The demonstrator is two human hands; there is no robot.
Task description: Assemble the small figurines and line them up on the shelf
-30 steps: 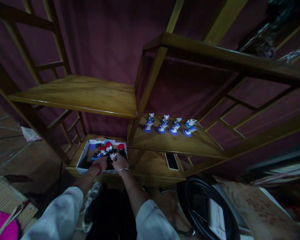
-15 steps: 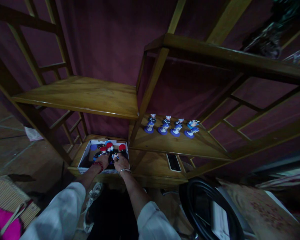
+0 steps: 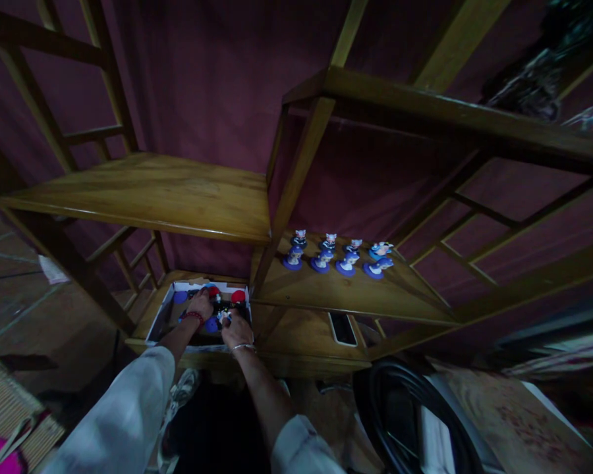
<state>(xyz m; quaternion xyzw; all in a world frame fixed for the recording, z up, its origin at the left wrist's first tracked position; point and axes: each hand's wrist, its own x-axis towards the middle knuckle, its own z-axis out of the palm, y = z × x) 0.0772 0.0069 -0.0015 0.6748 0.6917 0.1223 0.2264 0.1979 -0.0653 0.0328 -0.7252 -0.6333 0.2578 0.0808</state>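
A shallow white box on the low shelf holds several small figurines, some with red tops. My left hand, with a red bead bracelet on its wrist, reaches down among them. Its fingers are bent beside a red-topped figurine; what lies under the fingertips is hidden. Nearer the front of the box, my right hand, wearing a bangle, pinches a small white-and-dark figurine. A purple round base shows between the hands. Another red-topped figurine stands at the back right corner of the box.
Two rows of figurines stand on the middle shelf to the right. A phone lies on the lower shelf. Wooden posts separate the bays. A coil of black hose sits at the lower right.
My left hand has moved back and slightly left, toward the red-topped figurines, and the purple base is uncovered. My right hand still holds its figurine, a little lower in view.
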